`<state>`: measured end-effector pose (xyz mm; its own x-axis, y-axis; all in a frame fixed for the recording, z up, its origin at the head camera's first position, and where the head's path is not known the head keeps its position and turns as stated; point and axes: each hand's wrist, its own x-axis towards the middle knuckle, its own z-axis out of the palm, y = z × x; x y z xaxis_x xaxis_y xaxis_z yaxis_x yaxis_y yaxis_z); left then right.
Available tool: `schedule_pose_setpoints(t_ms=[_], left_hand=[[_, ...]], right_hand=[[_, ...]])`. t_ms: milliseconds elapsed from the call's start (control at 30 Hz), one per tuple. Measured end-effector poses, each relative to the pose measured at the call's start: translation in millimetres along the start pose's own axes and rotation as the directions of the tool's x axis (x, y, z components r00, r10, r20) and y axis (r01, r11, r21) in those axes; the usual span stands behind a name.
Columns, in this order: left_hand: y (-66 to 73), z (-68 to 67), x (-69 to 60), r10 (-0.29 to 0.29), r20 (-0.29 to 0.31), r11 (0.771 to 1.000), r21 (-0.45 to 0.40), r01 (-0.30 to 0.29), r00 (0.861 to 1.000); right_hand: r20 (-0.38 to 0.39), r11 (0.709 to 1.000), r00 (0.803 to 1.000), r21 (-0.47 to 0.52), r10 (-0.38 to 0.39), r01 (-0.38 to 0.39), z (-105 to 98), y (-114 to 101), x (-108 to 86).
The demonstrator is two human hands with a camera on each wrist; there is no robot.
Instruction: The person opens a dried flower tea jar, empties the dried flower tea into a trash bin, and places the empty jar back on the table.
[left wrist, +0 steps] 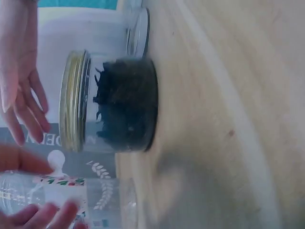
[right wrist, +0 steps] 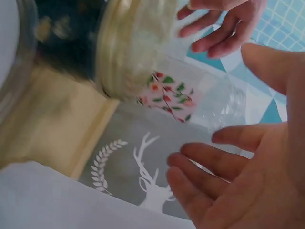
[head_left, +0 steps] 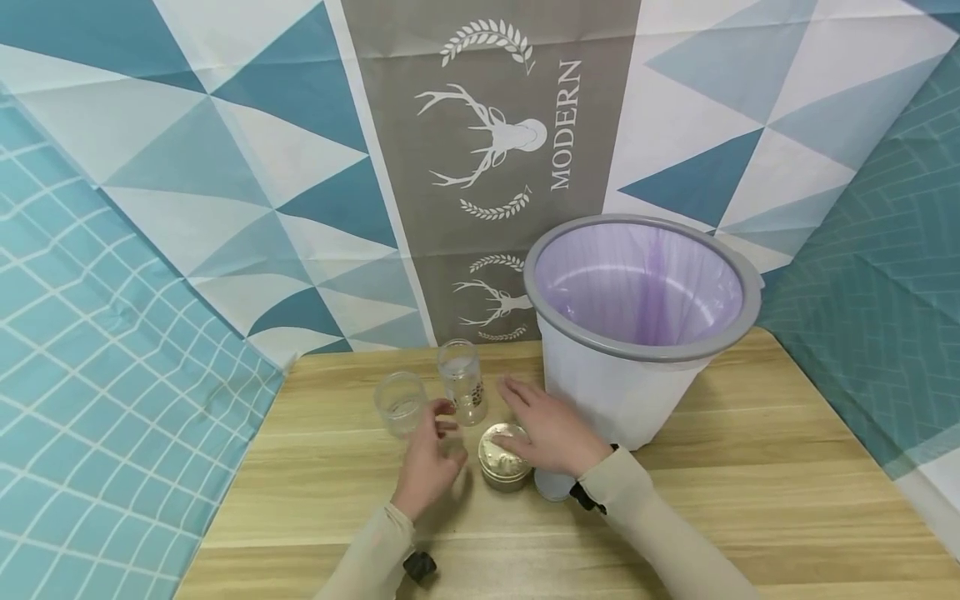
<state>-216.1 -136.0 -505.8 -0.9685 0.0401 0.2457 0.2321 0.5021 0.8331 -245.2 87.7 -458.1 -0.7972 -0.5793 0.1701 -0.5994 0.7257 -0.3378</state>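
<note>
A round jar with a gold lid (head_left: 504,454) stands on the table between the two hands; the left wrist view shows dark contents in the clear jar (left wrist: 126,105). My left hand (head_left: 431,457) is to its left, fingers loosely bent and holding nothing. Above the jar's right side hovers my right hand (head_left: 553,429), fingers spread; whether it touches the lid I cannot tell. Just behind the jar is a tall clear glass (head_left: 462,385) with a floral print (right wrist: 169,98). A short clear glass (head_left: 401,406) sits beyond the left fingers.
A large white bin (head_left: 615,392) with a grey rim and purplish inside stands right of the jar. Partly under the right wrist is a clear round-based glass item (head_left: 553,485). Patterned cloth (head_left: 300,167) hangs behind the wooden table (head_left: 315,500).
</note>
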Motion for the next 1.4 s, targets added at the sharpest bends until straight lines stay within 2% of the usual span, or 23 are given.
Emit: schedule_pose_setpoints(t_ms=[67, 167, 233, 333, 533, 700, 867, 967, 1100, 1200, 1333, 1400], left_hand=[[-1.9, 2.5, -2.4, 0.003, 0.135, 1.000, -0.003, -0.003, 0.991], [-3.8, 7.9, -4.8, 0.021, 0.291, 1.000, 0.008, -0.024, 0.957], [-3.2, 11.2, -6.2, 0.021, 0.350, 0.998, 0.041, -0.038, 0.936], [-2.0, 14.5, -7.7, 0.019, 0.384, 0.993, 0.101, -0.063, 0.923], [-4.3, 17.7, -7.4, 0.016, 0.382, 0.984, 0.159, -0.083, 0.924], [-7.8, 19.8, -6.5, 0.020, 0.383, 0.985, 0.149, -0.083, 0.923], [-6.0, 19.4, -7.5, 0.025, 0.374, 0.993, 0.099, -0.067, 0.927], [-3.5, 18.8, -8.1, 0.059, 0.349, 0.994, 0.065, -0.087, 0.935], [-0.5, 18.5, -8.0, 0.136, 0.307, 0.989, 0.007, -0.145, 0.942], [2.1, 19.0, -7.9, 0.161, 0.282, 0.987, -0.029, -0.159, 0.946], [8.3, 21.5, -7.1, 0.195, 0.239, 0.981, -0.050, -0.189, 0.951], [12.8, 23.0, -5.9, 0.233, 0.209, 0.972, -0.054, -0.227, 0.950]], right_hand=[[0.031, 1.000, 0.999, 0.003, -0.008, 0.008, 3.3, -1.1, -2.9], [0.078, 1.000, 0.997, 0.012, -0.014, 0.013, 8.9, -2.5, -5.1], [0.106, 1.000, 0.994, 0.011, -0.015, 0.014, 12.7, -3.2, -5.6], [0.133, 1.000, 0.991, 0.000, -0.025, 0.025, 18.4, -3.6, -6.0], [0.126, 0.994, 0.989, -0.065, -0.074, 0.083, 27.8, -3.1, -6.2], [0.107, 0.993, 0.991, -0.072, -0.083, 0.091, 32.0, -0.9, -4.9], [0.113, 0.998, 0.992, -0.020, -0.064, 0.067, 26.0, -0.3, -5.7], [0.091, 0.998, 0.994, 0.023, -0.054, 0.052, 16.0, -2.0, -7.8], [0.039, 0.997, 0.998, 0.068, -0.049, 0.046, 1.3, -6.8, -11.8], [0.001, 0.995, 0.999, 0.092, -0.049, 0.049, -8.2, -10.8, -15.7], [-0.069, 0.992, 0.995, 0.101, -0.073, 0.080, -20.3, -15.7, -22.3], [-0.104, 0.990, 0.991, 0.101, -0.085, 0.096, -25.9, -18.2, -25.9]])
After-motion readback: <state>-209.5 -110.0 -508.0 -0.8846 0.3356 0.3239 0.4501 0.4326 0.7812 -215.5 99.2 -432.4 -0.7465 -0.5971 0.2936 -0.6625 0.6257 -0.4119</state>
